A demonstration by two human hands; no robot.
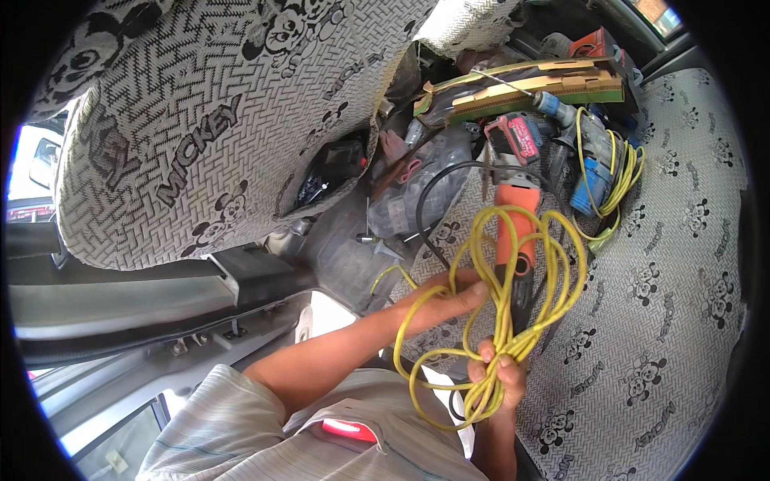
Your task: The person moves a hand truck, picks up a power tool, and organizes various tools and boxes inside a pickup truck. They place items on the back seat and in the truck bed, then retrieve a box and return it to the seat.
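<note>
On the patterned seat (634, 353), the orange angle grinder (516, 215) points lengthwise away from me behind loops of yellow cord (503, 322). My right hand (507, 375) has its grip closed round the cord's gathered strands; my left hand (455, 300) reaches among the left loops, its hold hidden

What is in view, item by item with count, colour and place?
Yellow cord: 1 coil, yellow, centre
Power tool: 1, orange and black, behind cord
Drill: 1, blue and grey, upper right
Boxy item: 1, red and black, above power tool
Long carton: 1+, green and tan, top right
Clear plastic: count unclear, transparent, upper centre
Cable: 1, black, left of power tool
Small clutter: count unclear, mixed, around clear plastic
Seat pocket: 1, grey, upper centre
Seat covers: 2+, grey with black print, both sides
Windows: 2+, bright, both sides
Red item: 1, red, bottom centre
Shirt: 1, pale striped, bottom
Left hand: 1, bare, at cord loops
Right hand: 1, bare, holding cord
</note>
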